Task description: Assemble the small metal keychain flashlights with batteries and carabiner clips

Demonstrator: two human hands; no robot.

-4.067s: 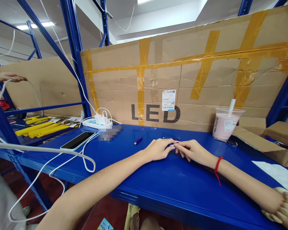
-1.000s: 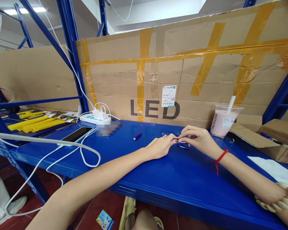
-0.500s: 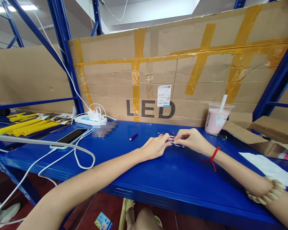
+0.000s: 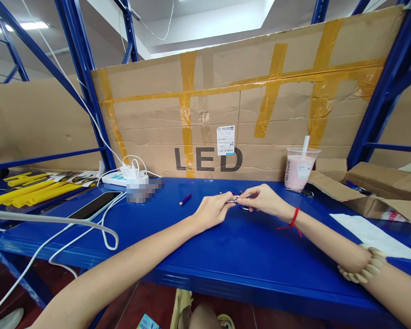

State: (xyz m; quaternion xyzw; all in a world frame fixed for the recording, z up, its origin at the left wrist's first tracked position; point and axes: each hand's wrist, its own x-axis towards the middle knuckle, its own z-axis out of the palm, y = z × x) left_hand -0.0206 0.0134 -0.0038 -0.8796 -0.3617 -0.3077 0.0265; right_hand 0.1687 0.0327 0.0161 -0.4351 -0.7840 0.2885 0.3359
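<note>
My left hand (image 4: 210,211) rests low over the blue tabletop, its fingers closed on a small, thin silvery piece (image 4: 232,201). Thumb and fingertips of my right hand (image 4: 263,200) pinch the other end of this piece, so the two hands nearly meet. Its exact kind is too small to make out. Right beneath and behind the fingers lie several small shiny parts, among them a blue one (image 4: 244,208), partly hidden by the right hand. Apart from both hands, to the left, a short purple cylinder with a silvery tip (image 4: 185,199) lies on the table.
A cup of pink drink with a straw (image 4: 298,169) stands back right, beside an open cardboard box (image 4: 380,187) and white paper (image 4: 373,235). At left are a phone (image 4: 95,205), white cables, a power strip (image 4: 113,178) and yellow tubes (image 4: 37,192). A large cardboard sheet (image 4: 147,132) stands behind.
The camera view has shifted a little, moving the whole scene slightly left. Both hands stay together at the small silvery piece, which shows slightly more between the fingertips.
</note>
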